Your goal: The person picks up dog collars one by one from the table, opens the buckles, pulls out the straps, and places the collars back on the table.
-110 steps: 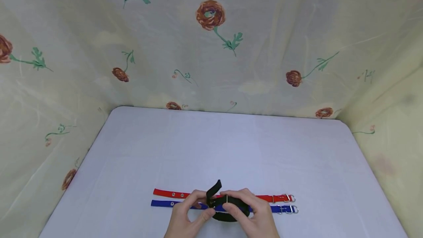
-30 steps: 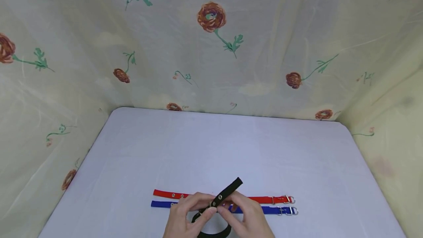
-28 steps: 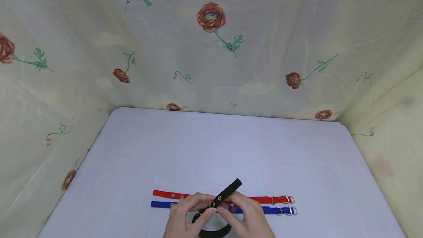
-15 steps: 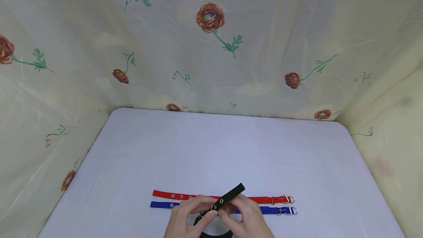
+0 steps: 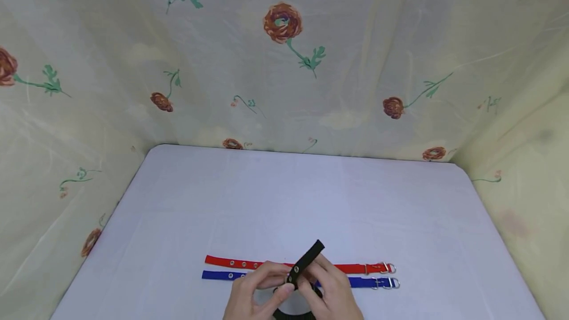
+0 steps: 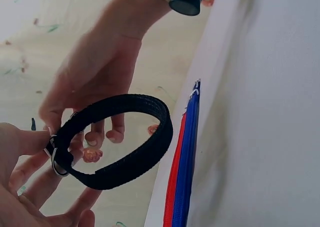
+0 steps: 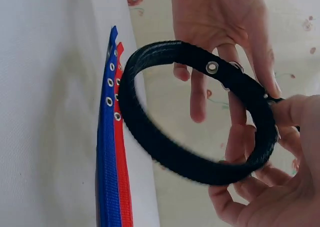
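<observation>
A black webbing collar [image 5: 306,262] with metal eyelets is bent into a loop and held above the table. Its free end sticks up between both hands, towards the far right. My left hand [image 5: 255,293] pinches the collar near its metal ring [image 6: 60,163], thumb on the strap. My right hand [image 5: 332,291] grips the band beside it with thumb and fingers. In the right wrist view, the round loop [image 7: 175,159] and an eyelet [image 7: 212,67] show; fingers partly hide the buckle area. Behind the hands lie a red collar [image 5: 351,268] and a blue collar [image 5: 362,282], both flat.
The collars lie side by side near the front of the white table [image 5: 284,201], with their metal rings at the right end. A flowered curtain [image 5: 346,63] surrounds the table at the back and sides.
The collar's short upright tail has become a longer free end slanting right, and its loop has opened out. Lately the free end dipped and rose again; the right hand shifted slightly left.
</observation>
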A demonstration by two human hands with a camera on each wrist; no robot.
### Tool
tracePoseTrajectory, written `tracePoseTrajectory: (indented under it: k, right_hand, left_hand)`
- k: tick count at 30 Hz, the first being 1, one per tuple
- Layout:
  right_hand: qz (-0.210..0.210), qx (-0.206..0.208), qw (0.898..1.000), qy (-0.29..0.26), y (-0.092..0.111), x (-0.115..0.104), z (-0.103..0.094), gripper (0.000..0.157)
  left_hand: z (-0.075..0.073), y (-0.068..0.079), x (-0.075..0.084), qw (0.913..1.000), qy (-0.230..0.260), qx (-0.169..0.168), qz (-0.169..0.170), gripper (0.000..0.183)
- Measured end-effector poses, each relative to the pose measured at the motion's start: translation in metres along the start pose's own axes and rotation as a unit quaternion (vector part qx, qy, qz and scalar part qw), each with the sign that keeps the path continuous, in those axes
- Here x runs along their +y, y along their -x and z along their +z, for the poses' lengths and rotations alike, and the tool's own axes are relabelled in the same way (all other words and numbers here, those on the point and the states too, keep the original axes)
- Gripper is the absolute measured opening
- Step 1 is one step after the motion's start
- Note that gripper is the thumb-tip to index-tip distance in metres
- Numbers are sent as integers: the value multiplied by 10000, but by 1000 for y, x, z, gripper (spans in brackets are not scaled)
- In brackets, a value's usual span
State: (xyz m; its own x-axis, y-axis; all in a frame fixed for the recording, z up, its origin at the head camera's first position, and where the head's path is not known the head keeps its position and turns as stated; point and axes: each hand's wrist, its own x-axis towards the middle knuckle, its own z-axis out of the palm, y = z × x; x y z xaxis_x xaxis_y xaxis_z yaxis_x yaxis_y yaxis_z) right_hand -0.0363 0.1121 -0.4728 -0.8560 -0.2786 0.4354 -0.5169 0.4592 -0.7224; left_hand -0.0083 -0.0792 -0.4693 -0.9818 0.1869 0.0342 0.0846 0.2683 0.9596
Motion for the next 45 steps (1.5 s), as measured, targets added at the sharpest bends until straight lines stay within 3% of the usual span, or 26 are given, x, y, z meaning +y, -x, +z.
tracePoseTrajectory:
  k: [5, 12, 22, 31, 34, 39, 45]
  right_hand:
    - [-184, -228, 9995, -88, 0, -2, -4, 22]
    - [22, -692, 9976, 67, 1, -6, -10, 16]
    - [732, -549, 9958, 89, 0, -11, -21, 11]
    - [1218, -510, 9912, 7, -3, -13, -25, 15]
    - [1250, -389, 9914, -72, -2, -13, -24, 17]
    - [1661, 81, 9854, -369, -1, -15, -24, 14]
    - [1948, 608, 9785, -295, 0, -14, -28, 16]
  left_hand:
    - [-3, -2, -1, 9990, -155, 387, 136, 15]
    - [-6, -3, -2, 9988, -220, 425, -102, 17]
    - [-17, -5, -7, 9978, 12, -561, -348, 39]
    - [-21, -9, -9, 9956, -27, -652, -666, 31]
    - [-20, -10, -7, 9950, -149, -601, -778, 32]
    - [-21, -12, -7, 9932, -243, -506, -1016, 31]
    - [-23, -11, -14, 9925, -314, -390, -1115, 29]
